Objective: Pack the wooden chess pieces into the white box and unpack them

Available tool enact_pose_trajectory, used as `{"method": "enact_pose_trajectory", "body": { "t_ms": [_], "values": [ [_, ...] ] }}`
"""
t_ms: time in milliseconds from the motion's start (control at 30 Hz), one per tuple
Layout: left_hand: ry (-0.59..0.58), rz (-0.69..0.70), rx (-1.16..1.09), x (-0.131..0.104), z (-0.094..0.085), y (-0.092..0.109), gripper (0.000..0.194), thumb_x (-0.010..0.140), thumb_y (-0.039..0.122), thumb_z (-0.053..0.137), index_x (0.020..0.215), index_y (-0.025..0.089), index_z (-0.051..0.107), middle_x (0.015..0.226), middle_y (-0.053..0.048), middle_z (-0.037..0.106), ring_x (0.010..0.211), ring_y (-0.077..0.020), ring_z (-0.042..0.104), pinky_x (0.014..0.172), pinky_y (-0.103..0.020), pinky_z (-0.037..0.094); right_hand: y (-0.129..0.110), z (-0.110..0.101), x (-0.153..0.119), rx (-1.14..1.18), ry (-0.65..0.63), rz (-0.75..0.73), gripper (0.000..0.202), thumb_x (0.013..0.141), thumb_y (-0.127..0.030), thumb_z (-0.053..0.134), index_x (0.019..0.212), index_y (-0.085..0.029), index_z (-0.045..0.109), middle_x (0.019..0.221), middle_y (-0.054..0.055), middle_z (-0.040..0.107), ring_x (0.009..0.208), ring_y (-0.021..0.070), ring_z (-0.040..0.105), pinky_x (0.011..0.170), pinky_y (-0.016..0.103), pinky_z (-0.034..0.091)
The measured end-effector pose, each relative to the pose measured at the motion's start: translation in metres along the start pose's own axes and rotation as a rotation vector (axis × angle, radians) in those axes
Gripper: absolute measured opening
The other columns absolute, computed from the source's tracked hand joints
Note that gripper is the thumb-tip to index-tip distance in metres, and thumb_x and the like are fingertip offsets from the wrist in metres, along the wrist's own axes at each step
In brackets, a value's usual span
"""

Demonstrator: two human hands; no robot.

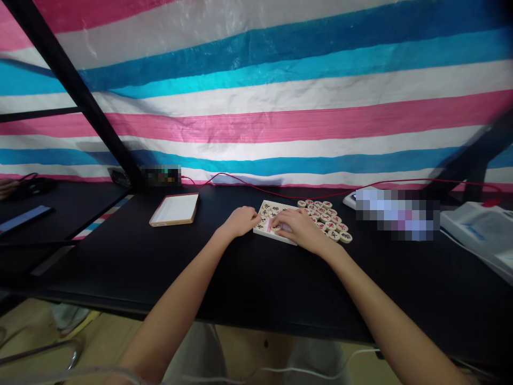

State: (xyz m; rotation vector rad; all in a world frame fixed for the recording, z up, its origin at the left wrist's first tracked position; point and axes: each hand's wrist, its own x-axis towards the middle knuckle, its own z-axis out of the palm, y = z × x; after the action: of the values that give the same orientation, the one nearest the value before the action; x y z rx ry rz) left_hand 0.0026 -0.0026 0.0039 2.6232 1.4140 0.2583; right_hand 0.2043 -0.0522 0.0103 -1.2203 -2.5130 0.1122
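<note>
A white tray on the black table holds several round xiangqi pieces with black characters. My left hand rests at the tray's left edge, its fingers curled together; whether anything is between them is hidden. Over the tray's right part, my right hand reaches in with bent fingers on a piece. Part of the tray lies hidden beneath that hand. Directly right of the tray, several round pieces, mostly with red characters, lie close together on the table.
An open box lid with a white inside lies left on the table. At the right are a blurred-out object and a clear plastic-covered item. A red cable runs along the back.
</note>
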Motion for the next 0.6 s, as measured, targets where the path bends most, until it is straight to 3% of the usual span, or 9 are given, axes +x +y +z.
{"method": "enact_pose_trajectory", "body": {
  "t_ms": [233,400,600],
  "values": [
    [0.002,0.01,0.003,0.001,0.002,-0.002,0.039,0.085,0.032,0.034,0.071,0.013,0.065,0.077,-0.009,0.066,0.069,-0.0167,0.058,0.065,-0.025,0.039,0.0,-0.001,-0.002,0.043,-0.004,0.036,0.017,0.084,-0.026,0.051,0.098,-0.027,0.061,0.104,0.003,0.063,0.104,0.0219,0.052,0.087,0.038,0.029],
    [-0.012,0.005,0.01,0.002,0.0,-0.001,0.039,0.085,0.033,0.035,0.073,0.013,0.066,0.082,-0.01,0.066,0.071,-0.017,0.059,0.065,-0.025,0.04,0.005,-0.014,-0.012,0.074,0.177,0.071,0.019,0.085,-0.035,0.051,0.097,-0.025,0.061,0.105,0.004,0.063,0.099,0.0216,0.055,0.085,0.037,0.033],
    [-0.011,0.017,0.022,0.001,0.001,-0.003,0.039,0.085,0.032,0.034,0.072,0.013,0.066,0.081,-0.01,0.066,0.072,-0.0171,0.059,0.065,-0.025,0.039,0.017,-0.024,-0.058,0.1,0.388,0.233,0.026,0.082,-0.041,0.056,0.102,-0.025,0.059,0.103,0.003,0.064,0.088,0.0209,0.059,0.08,0.035,0.037]
  ]
}}
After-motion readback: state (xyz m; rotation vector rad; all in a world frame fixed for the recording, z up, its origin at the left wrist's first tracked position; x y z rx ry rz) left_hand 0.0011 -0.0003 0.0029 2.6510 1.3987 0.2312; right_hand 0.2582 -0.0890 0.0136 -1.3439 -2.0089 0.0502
